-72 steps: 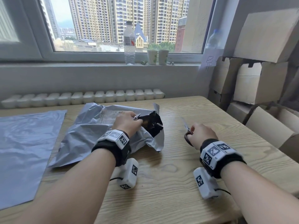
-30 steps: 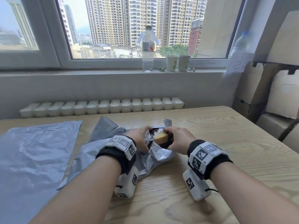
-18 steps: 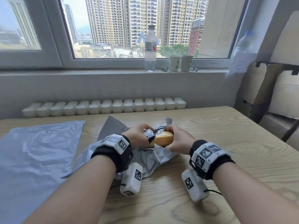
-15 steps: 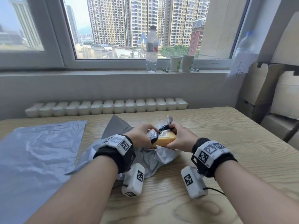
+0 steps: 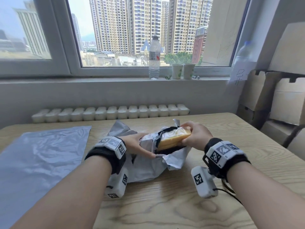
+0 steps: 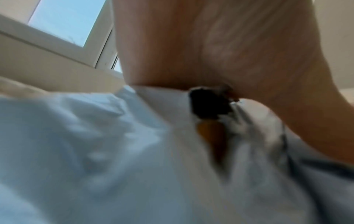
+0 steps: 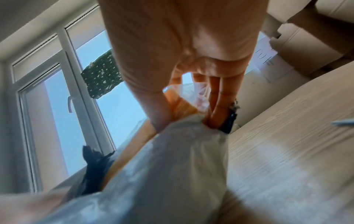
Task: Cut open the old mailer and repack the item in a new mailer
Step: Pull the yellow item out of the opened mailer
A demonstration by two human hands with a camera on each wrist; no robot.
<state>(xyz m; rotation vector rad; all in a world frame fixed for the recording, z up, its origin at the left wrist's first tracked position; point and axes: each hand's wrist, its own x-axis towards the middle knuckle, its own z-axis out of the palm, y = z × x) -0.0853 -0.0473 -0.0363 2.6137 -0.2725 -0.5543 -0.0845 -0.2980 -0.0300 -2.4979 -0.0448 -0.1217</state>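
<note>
The old grey mailer [image 5: 148, 169] lies crumpled at the table's middle, its cut end showing a black lining. My left hand [image 5: 137, 144] grips the mailer near that opening. My right hand [image 5: 194, 136] holds the item [image 5: 173, 140], a flat orange-yellow piece in clear wrap that sticks halfway out of the opening. The right wrist view shows thumb and fingers [image 7: 216, 97] pinching the orange item [image 7: 182, 106] above the mailer [image 7: 162, 166]. In the blurred left wrist view my palm [image 6: 229, 53] presses on the mailer [image 6: 95, 144]. The new mailer [image 5: 41, 154] lies flat at the left.
The wooden table [image 5: 165, 209] runs up to a radiator [image 5: 110, 112] under the window. A water bottle [image 5: 154, 58] and two paper cups [image 5: 183, 71] stand on the sill. Cardboard boxes [image 5: 283, 100] are stacked at the right. A thin grey-blue object [image 7: 343, 122] lies on the table.
My right hand, which held scissors 2.4 s ago, now holds the item and has drawn it further out of the mailer, up and to the right. The left hand keeps its grip.
</note>
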